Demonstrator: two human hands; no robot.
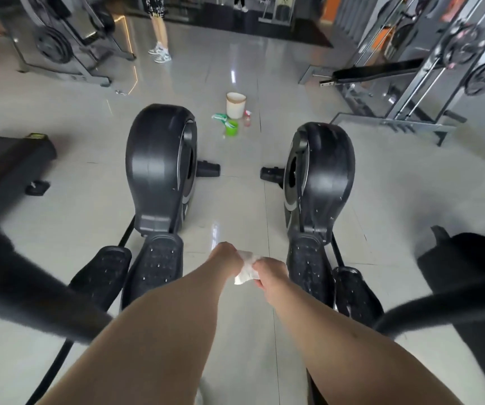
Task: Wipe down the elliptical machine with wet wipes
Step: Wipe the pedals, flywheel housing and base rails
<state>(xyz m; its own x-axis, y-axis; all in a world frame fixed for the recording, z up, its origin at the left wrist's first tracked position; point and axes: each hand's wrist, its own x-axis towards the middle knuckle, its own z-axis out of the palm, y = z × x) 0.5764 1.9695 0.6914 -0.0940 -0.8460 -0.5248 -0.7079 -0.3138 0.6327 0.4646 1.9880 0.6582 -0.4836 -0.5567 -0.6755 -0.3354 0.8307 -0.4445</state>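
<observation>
Both my hands meet in the gap between two black elliptical machines. My left hand (226,253) and my right hand (269,271) both pinch a crumpled white wet wipe (245,267) held above the floor tiles. The left elliptical (159,168) has its flywheel housing ahead of me and its pedals (153,267) beside my left forearm. The right elliptical (320,179) stands on the other side with its pedals (308,267) just right of my right hand. Blurred black handlebars (31,290) cross the lower corners.
On the floor beyond the machines stand a white bucket (235,105), a green cup (231,127), a green wipes packet (219,116) and a small bottle (247,119). A person (159,33) stands farther back. Weight racks (454,68) flank the right, a dark bench (10,159) the left.
</observation>
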